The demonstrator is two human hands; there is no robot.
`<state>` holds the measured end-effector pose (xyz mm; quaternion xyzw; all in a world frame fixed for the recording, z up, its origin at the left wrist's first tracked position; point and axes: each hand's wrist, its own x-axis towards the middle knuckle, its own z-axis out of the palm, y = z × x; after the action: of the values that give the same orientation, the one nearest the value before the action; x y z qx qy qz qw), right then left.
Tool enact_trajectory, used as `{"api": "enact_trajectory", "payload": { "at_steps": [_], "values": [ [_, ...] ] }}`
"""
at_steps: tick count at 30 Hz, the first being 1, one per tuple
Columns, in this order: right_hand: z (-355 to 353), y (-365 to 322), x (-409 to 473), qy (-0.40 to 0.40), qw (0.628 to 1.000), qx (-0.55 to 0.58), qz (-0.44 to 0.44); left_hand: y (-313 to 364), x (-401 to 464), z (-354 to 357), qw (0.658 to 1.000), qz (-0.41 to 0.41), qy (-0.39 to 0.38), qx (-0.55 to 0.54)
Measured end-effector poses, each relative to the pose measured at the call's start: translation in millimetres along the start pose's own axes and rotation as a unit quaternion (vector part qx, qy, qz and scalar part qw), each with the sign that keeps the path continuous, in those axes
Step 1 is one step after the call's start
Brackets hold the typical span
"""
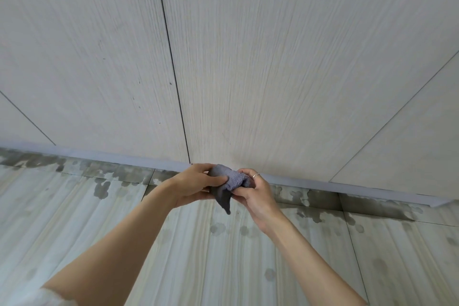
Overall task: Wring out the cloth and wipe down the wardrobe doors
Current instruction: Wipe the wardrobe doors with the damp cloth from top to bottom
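A small grey-purple cloth (229,182) is bunched between both hands, low in front of the wardrobe. My left hand (192,185) grips its left side with thumb and fingers curled round it. My right hand (255,194), a ring on one finger, grips the right side. One dark corner of the cloth hangs down between the hands. The pale wood-grain wardrobe doors (273,69) fill the upper view, with a dark vertical gap (173,74) between two of them.
A pale plinth (111,155) runs along the foot of the wardrobe. The tiled floor (74,218) below carries dark wet patches and drips, thickest along the plinth. Further door seams (397,117) slant at the left and right edges.
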<state>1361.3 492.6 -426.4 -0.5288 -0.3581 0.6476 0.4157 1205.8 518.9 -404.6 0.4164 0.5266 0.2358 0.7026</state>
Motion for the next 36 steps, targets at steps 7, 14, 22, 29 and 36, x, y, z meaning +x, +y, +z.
{"api": "enact_trajectory", "payload": {
  "at_steps": [7,14,22,29,36],
  "values": [
    [-7.9,2.9,-4.6,-0.082,0.993,0.047,0.067,4.7,-0.7,-0.7,0.954,0.093,0.154,0.241],
    [1.9,3.1,-0.8,-0.002,0.980,-0.189,-0.065,16.7,-7.8,2.5,0.975,0.104,0.134,0.145],
    [-1.9,-36.2,12.8,0.254,0.716,-0.412,-0.504,27.7,-5.7,-18.9,0.950,0.049,0.227,-0.210],
    [8.5,-54.6,58.0,0.259,0.575,-0.467,-0.620,27.0,-4.7,-64.2,0.908,0.002,0.239,-0.344],
    [9.3,35.6,98.5,0.127,0.494,-0.684,-0.521,45.2,6.3,-64.6,0.938,0.002,0.197,-0.286]
  ]
}}
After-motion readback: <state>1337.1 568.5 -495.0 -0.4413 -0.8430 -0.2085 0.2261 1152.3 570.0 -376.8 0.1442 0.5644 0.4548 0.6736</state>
